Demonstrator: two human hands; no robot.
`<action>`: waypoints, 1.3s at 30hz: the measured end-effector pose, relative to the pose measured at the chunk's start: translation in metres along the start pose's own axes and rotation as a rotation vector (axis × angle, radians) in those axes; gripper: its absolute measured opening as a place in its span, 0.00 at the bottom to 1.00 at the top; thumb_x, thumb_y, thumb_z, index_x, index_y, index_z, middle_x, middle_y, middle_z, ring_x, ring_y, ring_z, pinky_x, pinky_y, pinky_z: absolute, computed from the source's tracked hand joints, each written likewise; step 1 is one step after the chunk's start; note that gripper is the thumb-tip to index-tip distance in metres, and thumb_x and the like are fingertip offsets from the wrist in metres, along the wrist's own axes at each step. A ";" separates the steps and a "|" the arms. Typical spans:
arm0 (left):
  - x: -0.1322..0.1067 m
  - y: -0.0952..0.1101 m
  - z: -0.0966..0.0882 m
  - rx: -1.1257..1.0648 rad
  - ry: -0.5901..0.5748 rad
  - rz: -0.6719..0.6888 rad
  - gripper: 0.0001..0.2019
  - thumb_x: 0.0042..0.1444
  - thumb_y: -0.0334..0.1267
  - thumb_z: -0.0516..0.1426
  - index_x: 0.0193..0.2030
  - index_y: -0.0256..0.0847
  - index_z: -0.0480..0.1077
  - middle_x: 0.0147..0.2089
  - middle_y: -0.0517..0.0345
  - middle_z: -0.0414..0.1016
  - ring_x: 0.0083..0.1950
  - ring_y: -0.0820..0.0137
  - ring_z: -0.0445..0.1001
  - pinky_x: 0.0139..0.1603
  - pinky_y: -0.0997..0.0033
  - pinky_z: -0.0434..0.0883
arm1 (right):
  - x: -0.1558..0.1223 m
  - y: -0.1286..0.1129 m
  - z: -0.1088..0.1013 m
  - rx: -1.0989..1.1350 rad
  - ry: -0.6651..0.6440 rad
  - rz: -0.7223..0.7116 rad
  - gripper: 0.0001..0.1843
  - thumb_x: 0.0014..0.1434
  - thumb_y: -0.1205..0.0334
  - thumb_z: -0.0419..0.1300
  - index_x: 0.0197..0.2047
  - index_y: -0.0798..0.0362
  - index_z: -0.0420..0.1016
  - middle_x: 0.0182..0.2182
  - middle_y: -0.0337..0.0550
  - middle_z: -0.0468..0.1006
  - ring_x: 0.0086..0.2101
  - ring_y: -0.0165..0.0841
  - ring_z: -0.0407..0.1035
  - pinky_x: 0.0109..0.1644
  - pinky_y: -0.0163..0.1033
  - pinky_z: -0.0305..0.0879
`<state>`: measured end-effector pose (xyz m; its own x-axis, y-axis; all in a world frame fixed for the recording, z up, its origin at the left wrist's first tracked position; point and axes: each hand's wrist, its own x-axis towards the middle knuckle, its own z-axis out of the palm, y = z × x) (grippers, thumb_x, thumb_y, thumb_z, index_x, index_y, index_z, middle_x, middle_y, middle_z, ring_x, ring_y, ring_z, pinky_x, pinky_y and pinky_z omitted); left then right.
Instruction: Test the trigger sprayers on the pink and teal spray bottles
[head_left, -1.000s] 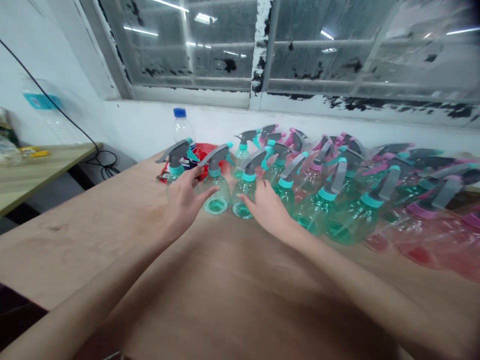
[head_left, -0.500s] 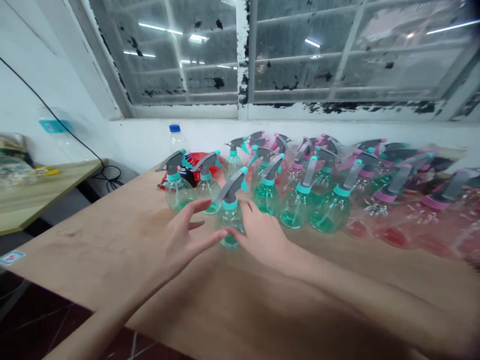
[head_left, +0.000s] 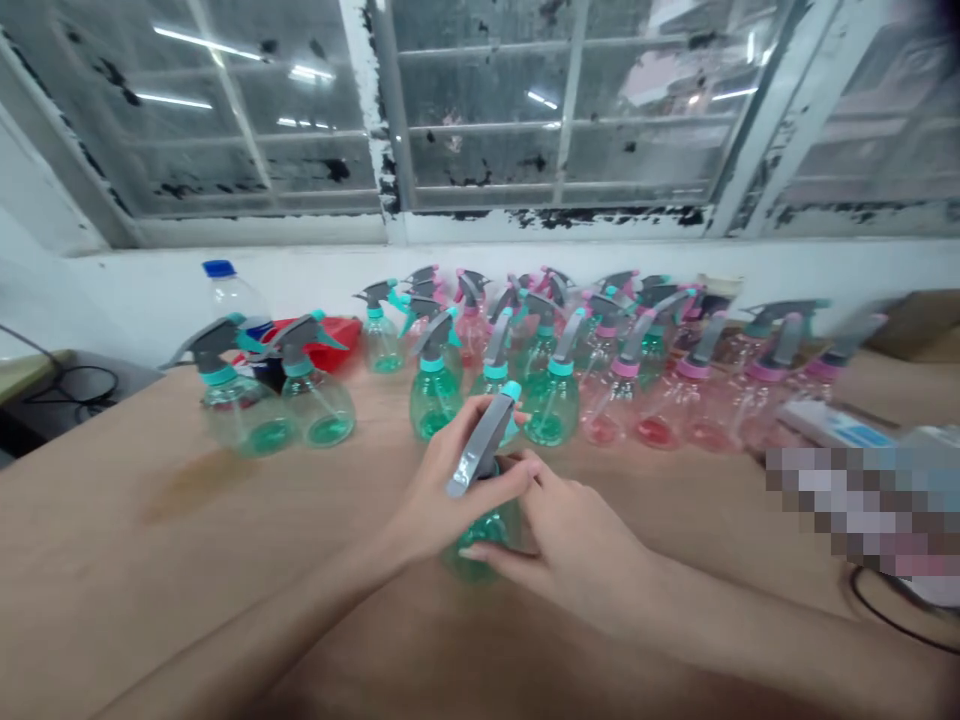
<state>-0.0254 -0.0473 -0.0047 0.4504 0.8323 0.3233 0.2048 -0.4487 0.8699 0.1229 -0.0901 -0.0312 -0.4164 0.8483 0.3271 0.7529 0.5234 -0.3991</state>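
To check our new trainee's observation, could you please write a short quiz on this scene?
1. True or false: only the left hand grips the green spray bottle.
2. The cap of the water bottle is: A red, B blue, C white.
3. Fill in: the reddish spray bottles have ___ collars.
Key: 1 false, the right hand holds it too; 2 B; 3 pink.

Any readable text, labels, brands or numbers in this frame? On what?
No text is legible.
Label on the water bottle: too blurred to read.
White box with a blue patch, at the right: too blurred to read.
Green spray bottle nearest the camera: no print visible.
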 end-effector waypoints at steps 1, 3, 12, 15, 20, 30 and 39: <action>0.005 0.000 0.008 -0.016 -0.016 0.007 0.15 0.58 0.39 0.58 0.52 0.45 0.63 0.51 0.54 0.74 0.46 0.65 0.77 0.48 0.63 0.75 | -0.004 0.008 -0.002 0.002 0.013 0.003 0.26 0.59 0.45 0.60 0.52 0.56 0.68 0.44 0.53 0.74 0.40 0.47 0.75 0.36 0.51 0.75; 0.016 -0.001 0.022 0.013 -0.016 0.032 0.13 0.58 0.37 0.56 0.51 0.44 0.65 0.45 0.56 0.74 0.43 0.65 0.76 0.47 0.62 0.74 | -0.011 0.027 -0.005 -0.002 0.062 -0.032 0.30 0.59 0.41 0.58 0.54 0.57 0.66 0.45 0.55 0.74 0.43 0.49 0.74 0.37 0.52 0.75; 0.048 -0.008 0.036 0.046 -0.048 0.091 0.15 0.51 0.31 0.52 0.46 0.43 0.68 0.38 0.60 0.72 0.30 0.72 0.67 0.36 0.69 0.69 | -0.037 0.115 0.007 0.024 0.082 -0.108 0.33 0.64 0.44 0.55 0.64 0.57 0.58 0.61 0.61 0.66 0.59 0.47 0.63 0.59 0.54 0.66; 0.045 -0.005 0.032 0.122 -0.048 0.110 0.14 0.50 0.31 0.51 0.44 0.44 0.70 0.30 0.64 0.67 0.27 0.73 0.63 0.30 0.72 0.64 | -0.047 0.126 0.015 -0.015 0.057 -0.043 0.26 0.66 0.50 0.53 0.62 0.55 0.62 0.60 0.58 0.69 0.58 0.46 0.65 0.58 0.55 0.67; 0.043 -0.002 0.030 0.195 -0.028 0.110 0.11 0.50 0.31 0.51 0.39 0.43 0.70 0.26 0.65 0.66 0.25 0.73 0.60 0.28 0.73 0.61 | -0.053 0.127 0.022 -0.051 0.073 -0.045 0.18 0.66 0.56 0.55 0.56 0.53 0.69 0.57 0.54 0.73 0.57 0.44 0.67 0.58 0.54 0.69; 0.046 -0.007 0.025 0.159 -0.084 0.174 0.10 0.49 0.31 0.51 0.37 0.42 0.69 0.30 0.62 0.70 0.25 0.72 0.65 0.27 0.72 0.64 | -0.051 0.127 0.021 -0.036 0.035 -0.053 0.14 0.67 0.63 0.52 0.53 0.54 0.72 0.57 0.52 0.74 0.56 0.41 0.69 0.58 0.51 0.70; 0.047 -0.002 0.029 0.074 -0.112 0.075 0.18 0.43 0.30 0.51 0.43 0.43 0.70 0.25 0.65 0.63 0.23 0.73 0.59 0.25 0.74 0.62 | -0.052 0.130 0.019 -0.033 -0.016 -0.045 0.16 0.68 0.60 0.52 0.55 0.54 0.71 0.57 0.51 0.74 0.59 0.41 0.65 0.62 0.52 0.65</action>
<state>0.0209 -0.0166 -0.0019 0.5600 0.7558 0.3394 0.2288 -0.5348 0.8134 0.2329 -0.0648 -0.1163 -0.4578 0.8255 0.3300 0.7495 0.5580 -0.3562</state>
